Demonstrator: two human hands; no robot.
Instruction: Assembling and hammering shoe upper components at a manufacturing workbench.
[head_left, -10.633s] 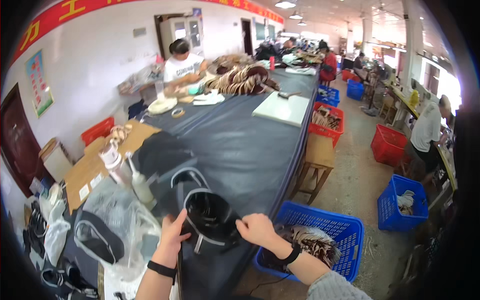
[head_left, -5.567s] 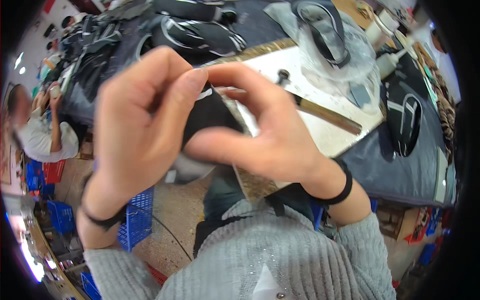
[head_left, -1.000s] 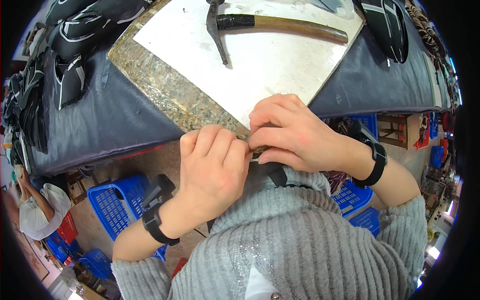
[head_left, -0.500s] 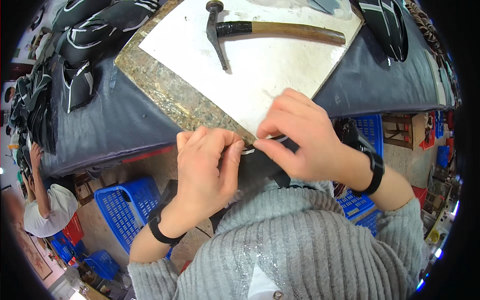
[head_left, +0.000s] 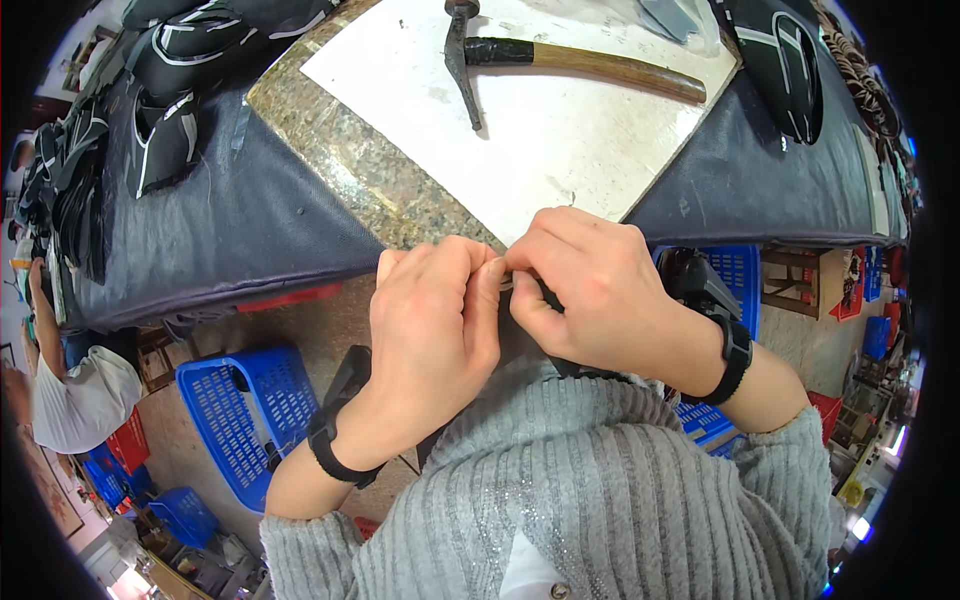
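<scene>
My left hand [head_left: 432,325] and my right hand [head_left: 590,290] are pressed together just below the near corner of a stone slab [head_left: 340,150]. Both pinch a small dark piece with a thin pale metal part [head_left: 507,285] between the fingertips; most of it is hidden by my fingers. A dark strap piece [head_left: 575,368] shows under my right palm. A hammer [head_left: 560,58] with a wooden handle lies on the white sheet [head_left: 560,140] covering the slab, beyond my hands.
Black shoe uppers with white lines [head_left: 180,60] lie on the dark table cloth [head_left: 200,230] at the left, and another one [head_left: 785,65] at the right. Blue plastic baskets [head_left: 235,415] stand on the floor. A person in white [head_left: 75,395] sits at the far left.
My hands have stayed together at the slab's corner, shifting slightly as the fingertips work on the small piece. The view has tilted a little.
</scene>
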